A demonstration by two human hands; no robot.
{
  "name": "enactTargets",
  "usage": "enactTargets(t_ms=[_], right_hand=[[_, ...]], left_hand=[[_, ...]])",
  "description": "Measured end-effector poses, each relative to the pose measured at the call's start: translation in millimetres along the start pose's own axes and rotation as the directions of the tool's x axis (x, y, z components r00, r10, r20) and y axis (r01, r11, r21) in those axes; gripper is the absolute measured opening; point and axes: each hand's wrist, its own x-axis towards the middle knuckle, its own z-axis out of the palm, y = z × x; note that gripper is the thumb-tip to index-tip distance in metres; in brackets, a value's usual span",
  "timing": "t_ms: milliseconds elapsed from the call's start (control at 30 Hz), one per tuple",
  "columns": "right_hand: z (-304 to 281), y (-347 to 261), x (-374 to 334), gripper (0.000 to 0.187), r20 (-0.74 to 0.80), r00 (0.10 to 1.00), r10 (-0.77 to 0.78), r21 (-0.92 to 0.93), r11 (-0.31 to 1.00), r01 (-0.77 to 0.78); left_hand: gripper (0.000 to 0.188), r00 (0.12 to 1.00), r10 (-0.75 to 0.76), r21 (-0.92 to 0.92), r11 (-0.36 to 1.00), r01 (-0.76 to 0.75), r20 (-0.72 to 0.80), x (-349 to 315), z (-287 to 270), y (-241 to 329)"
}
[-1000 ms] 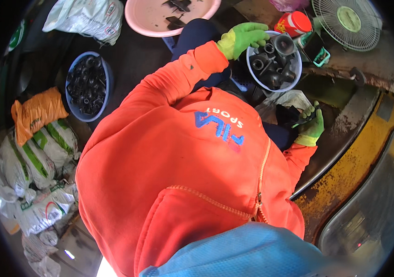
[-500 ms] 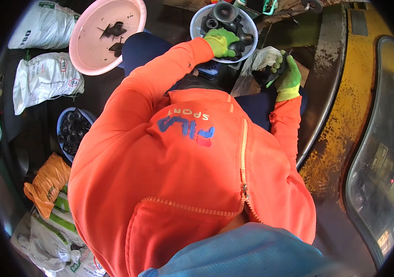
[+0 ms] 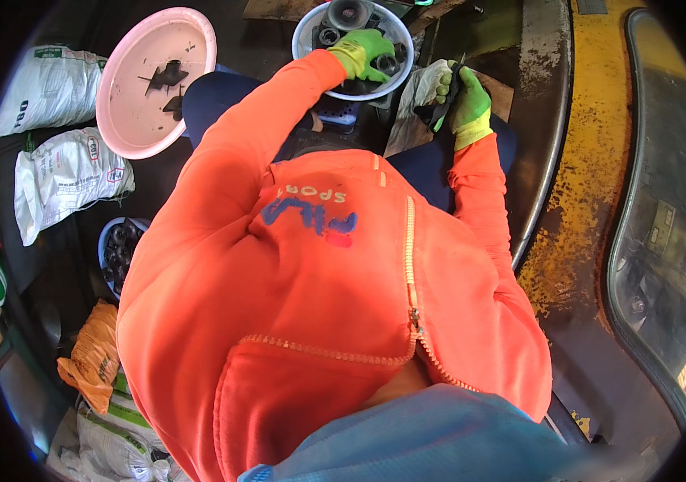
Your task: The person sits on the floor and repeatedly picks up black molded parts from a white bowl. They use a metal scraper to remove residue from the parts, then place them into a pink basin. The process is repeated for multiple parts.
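My left hand [image 3: 365, 56], in a green and yellow glove, reaches into a white and blue basin [image 3: 301, 42] at the top middle. Its fingers are apart over several black rubber parts [image 3: 348, 14], some ring- or cup-shaped. To the right, my right hand [image 3: 470, 104], gloved alike, is closed round a black piece [image 3: 426, 114] whose exact kind I cannot make out. A thin pointed tip sticks up by its fingers, and a bit of bright green shows below. Beneath it a board [image 3: 401, 138] and a pale crumpled cloth or bag lie by my knee.
At the left stands a pink basin [image 3: 110, 104] with a few dark pieces. White sacks [image 3: 46, 92], a blue tub [image 3: 104, 241] of black parts and an orange bag [image 3: 92, 353] line that side. A rusty yellow machine frame [image 3: 592, 161] curves along my right.
The whole view has shifted, so most things sit further left. My left hand stays in the basin, its fingers spread a little wider. The right hand still grips the black piece, turned slightly.
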Motion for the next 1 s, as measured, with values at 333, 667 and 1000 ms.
enactTargets(t_ms=[333, 667, 1000], right_hand=[[64.6, 51.4, -34.1, 0.041, 0.375, 0.805, -0.46, -0.472, 0.653, 0.593], [121.9, 55.4, -59.5, 0.037, 0.337, 0.73, -0.595, 0.01, 0.778, 0.629], [137.9, 7.3, -74.3, 0.036, 0.606, 0.683, -0.409, -0.5, 0.472, 0.726]], left_hand=[[0.038, 0.772, -0.143, -0.591, 0.732, -0.339, -0.619, -51.5, -92.3, 101.6], [0.045, 0.617, -0.314, -0.489, 0.862, -0.134, -0.722, -68.0, -104.2, 168.5], [0.038, 0.669, -0.434, -0.742, 0.613, -0.272, -0.603, -69.7, -117.9, 174.7]])
